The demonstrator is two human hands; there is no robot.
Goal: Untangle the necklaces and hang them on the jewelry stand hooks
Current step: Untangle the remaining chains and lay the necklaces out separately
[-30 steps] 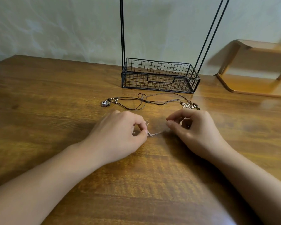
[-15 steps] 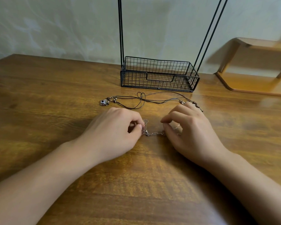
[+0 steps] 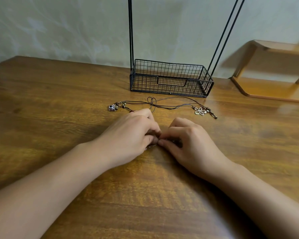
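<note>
Head view: the left hand and right hand meet fingertip to fingertip at the middle of the wooden table, both with fingers curled and pinching a fine silver chain, of which only a short stretch shows under the left thumb. The rest is hidden, so how knotted it is cannot be told. At 12 o'clock from the hands lie the dark cord necklaces, crossed in a loop, with a metal charm at 11 o'clock and a flower pendant at 1 o'clock. Beyond them stands the jewelry stand, its hooks out of frame. The likely trouble: pulling the pinched ends apart would tighten any knot or snap a thin link. The left knuckles touch the cord and could drag it into a worse snarl.
</note>
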